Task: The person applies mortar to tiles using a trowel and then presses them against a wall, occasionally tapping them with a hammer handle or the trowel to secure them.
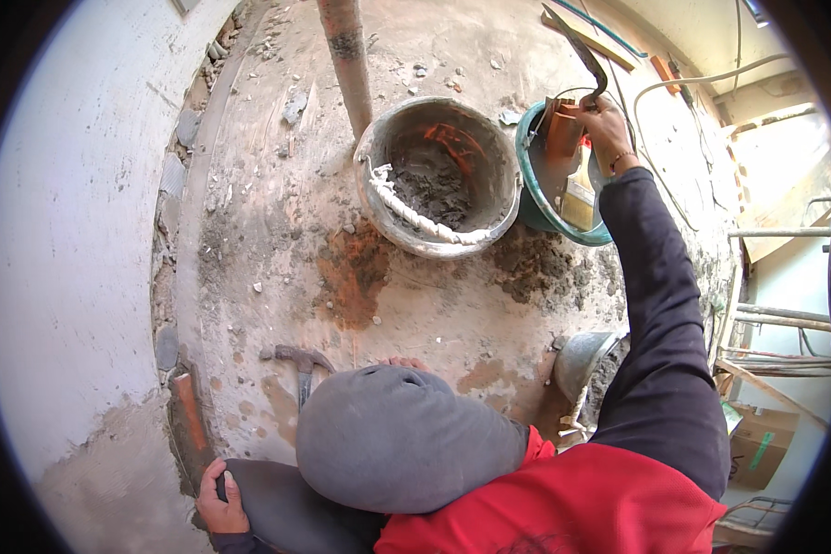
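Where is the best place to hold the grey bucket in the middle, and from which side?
Probably the middle of its white wrapped handle, from above on the wearer's near side: the handle curves along the near-left rim, and the bucket stands mouth up.

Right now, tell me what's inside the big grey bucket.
In the bucket: grey mortar, and an orange patch on the inner wall. The mortar covers the bottom, hiding anything beneath.
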A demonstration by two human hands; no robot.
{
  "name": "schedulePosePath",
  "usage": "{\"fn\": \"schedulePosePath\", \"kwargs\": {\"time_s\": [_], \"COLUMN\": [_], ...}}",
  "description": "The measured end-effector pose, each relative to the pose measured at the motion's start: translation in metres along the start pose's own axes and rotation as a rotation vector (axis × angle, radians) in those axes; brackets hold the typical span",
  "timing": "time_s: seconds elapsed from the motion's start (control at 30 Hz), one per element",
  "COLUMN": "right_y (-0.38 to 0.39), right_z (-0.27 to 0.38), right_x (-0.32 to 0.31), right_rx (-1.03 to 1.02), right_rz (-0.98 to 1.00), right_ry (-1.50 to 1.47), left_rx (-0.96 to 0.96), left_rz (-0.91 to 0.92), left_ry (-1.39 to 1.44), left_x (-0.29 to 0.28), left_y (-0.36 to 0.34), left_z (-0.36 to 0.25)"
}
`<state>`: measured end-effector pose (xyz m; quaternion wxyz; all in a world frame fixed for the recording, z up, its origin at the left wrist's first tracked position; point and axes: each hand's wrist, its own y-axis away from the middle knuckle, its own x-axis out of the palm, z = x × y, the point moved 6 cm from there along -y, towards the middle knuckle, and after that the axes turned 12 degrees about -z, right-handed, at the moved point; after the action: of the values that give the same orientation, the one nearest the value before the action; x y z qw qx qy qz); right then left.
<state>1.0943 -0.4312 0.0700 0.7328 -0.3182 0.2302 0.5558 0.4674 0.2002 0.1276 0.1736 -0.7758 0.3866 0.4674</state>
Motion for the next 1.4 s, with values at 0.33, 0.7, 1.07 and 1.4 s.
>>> {"fn": "schedulePosePath", "kwargs": {"time_s": [0.33,0.7,1.07,1.4], "right_y": [0.046,0.093,0.137,0.209], "right_z": [0.022,0.019,0.156,0.204], "right_x": [0.002,-0.045,-0.192,-0.113], "right_rx": [-0.368,-0.239,-0.2,0.022], "right_rz": [-0.211,0.027,-0.443,-0.309], "right_ry": [0.473,0.041,-0.204,-0.92], "left_rx": [-0.034,0.415,0.92,0.264], "left_rz": [0.105,0.127,0.119,0.58], "left_ry": [0.163,0.34,0.051,1.277], "left_x": [0.038,0.109,0.248,0.223], "left_y": [-0.037,-0.099,-0.106,-0.056], "left_z": [-0.041,-0.186,-0.35,-0.319]}}
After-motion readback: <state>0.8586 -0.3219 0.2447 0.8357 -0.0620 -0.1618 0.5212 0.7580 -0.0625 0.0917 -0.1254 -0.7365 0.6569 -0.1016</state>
